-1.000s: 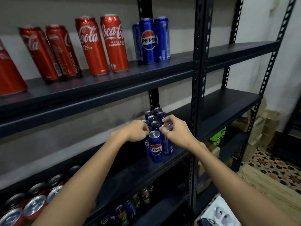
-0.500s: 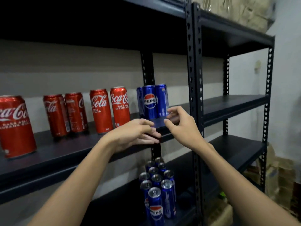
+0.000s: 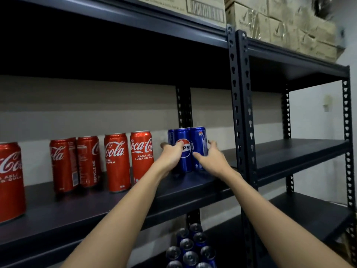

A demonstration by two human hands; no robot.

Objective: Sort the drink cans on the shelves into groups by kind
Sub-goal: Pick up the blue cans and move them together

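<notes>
Left hand (image 3: 170,155): fingers curled round the Pepsi cans (image 3: 186,149).
Right hand (image 3: 211,156): spread, beside the same cans.

Free shelf (image 3: 289,151) right of upright (image 3: 241,120)

Since a second ago, both hands lifted off the Pepsi cluster (image 3: 190,248) on the lower shelf. Now up at the Pepsi cans (image 3: 186,149) above, left hand (image 3: 170,157) curling round the left side, right hand (image 3: 211,157) spread beside the right.
</notes>
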